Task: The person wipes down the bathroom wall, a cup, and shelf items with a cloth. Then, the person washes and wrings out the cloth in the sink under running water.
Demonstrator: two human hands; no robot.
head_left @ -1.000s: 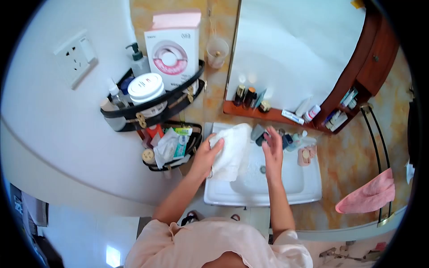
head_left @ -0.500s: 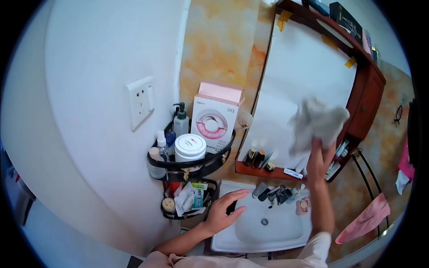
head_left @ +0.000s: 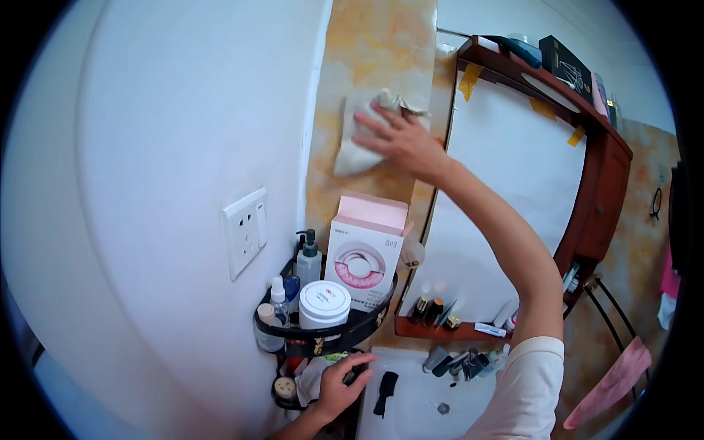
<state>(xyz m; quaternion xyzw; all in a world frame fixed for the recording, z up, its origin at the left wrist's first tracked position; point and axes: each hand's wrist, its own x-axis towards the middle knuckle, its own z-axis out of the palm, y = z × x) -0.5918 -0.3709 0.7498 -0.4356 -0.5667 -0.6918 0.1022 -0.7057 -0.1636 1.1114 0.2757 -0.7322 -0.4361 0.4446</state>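
Observation:
My right hand (head_left: pixel 403 143) presses a whitish cloth (head_left: pixel 357 147) flat against the marbled tile wall (head_left: pixel 381 44), left of the covered mirror (head_left: pixel 513 183). Its fingers are spread over the cloth and slightly blurred. Low in the view, my left hand (head_left: pixel 341 389) is raised beside the lower corner shelf, near the left rim of the sink (head_left: pixel 411 418). The left fingers are apart with nothing between them. A dark comb-like item (head_left: pixel 386 392) lies on the sink's left side.
A black corner shelf (head_left: pixel 352 337) holds a pink-and-white box (head_left: pixel 363 257), a white jar (head_left: pixel 324 304) and bottles. Small bottles stand on the red-brown mirror ledge (head_left: pixel 433 330). A wall socket (head_left: pixel 246 233) is at left, a pink towel (head_left: pixel 612 385) at right.
The cloth passed from my left hand to my right, went up across the mirror, and is now on the tiles to its left. The view has tilted up.

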